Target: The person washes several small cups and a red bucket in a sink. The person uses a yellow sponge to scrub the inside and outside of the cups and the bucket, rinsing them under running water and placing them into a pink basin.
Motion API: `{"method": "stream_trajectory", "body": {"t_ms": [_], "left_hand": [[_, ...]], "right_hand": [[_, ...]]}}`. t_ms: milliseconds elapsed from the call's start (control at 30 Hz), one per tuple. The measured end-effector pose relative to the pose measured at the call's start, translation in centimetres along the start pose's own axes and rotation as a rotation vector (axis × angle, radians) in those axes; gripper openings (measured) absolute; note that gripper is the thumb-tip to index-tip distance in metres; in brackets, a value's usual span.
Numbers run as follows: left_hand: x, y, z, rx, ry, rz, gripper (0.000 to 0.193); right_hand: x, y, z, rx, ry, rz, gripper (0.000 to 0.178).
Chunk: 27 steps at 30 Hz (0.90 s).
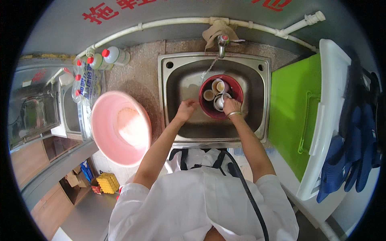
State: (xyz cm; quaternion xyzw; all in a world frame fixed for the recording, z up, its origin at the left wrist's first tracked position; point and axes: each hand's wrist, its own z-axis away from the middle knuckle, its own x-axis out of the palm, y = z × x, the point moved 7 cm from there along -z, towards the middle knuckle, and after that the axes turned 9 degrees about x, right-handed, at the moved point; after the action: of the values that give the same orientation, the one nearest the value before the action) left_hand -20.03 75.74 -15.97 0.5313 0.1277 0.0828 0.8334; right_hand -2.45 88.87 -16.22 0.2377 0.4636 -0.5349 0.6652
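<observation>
Here, a white cup (225, 97) is gripped by the closed fingers of the right hand (232, 107) inside a red basin (238, 85), where other cups (208, 95) are gathered. The left hand (187, 110) is held half open just left of the basin, with nothing seen in its grasp. The basin is set in a metal sink (201, 141), into which water (208, 70) is run from the far tap (222, 46). To the left, a pink tub (105, 120) is placed; to the right, a green panel (293, 108) is seen.

White pipe (177, 22), plastic bottles (118, 56), green bin (291, 108), blue gloves (354, 148)
</observation>
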Motion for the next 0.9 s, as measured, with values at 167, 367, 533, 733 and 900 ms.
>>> {"method": "stream_trajectory", "body": {"t_ms": [167, 367, 533, 733, 900], "left_hand": [[0.9, 1.6, 0.7, 0.033, 0.126, -0.309, 0.028], [0.3, 3.3, 0.1, 0.083, 0.188, -0.407, 0.031], [0.6, 3.7, 0.9, 0.050, 0.137, -0.320, 0.034], [0.6, 3.2, 1.7, 0.109, 0.154, -0.302, 0.035], [0.5, 4.6, 1.8, 0.115, 0.183, -0.375, 0.041]], "right_hand": [[0.9, 0.0, 0.3, 0.041, -0.155, 0.022, 0.030], [-2.5, -3.0, -1.2, -0.212, 0.257, 0.060, 0.024], [0.4, -5.1, -2.5, -0.478, 0.223, 0.384, 0.016], [0.5, -3.2, -3.1, -0.471, 0.190, 0.287, 0.019], [-3.7, -2.9, -0.8, -0.515, 0.294, 0.072, 0.018]]}}
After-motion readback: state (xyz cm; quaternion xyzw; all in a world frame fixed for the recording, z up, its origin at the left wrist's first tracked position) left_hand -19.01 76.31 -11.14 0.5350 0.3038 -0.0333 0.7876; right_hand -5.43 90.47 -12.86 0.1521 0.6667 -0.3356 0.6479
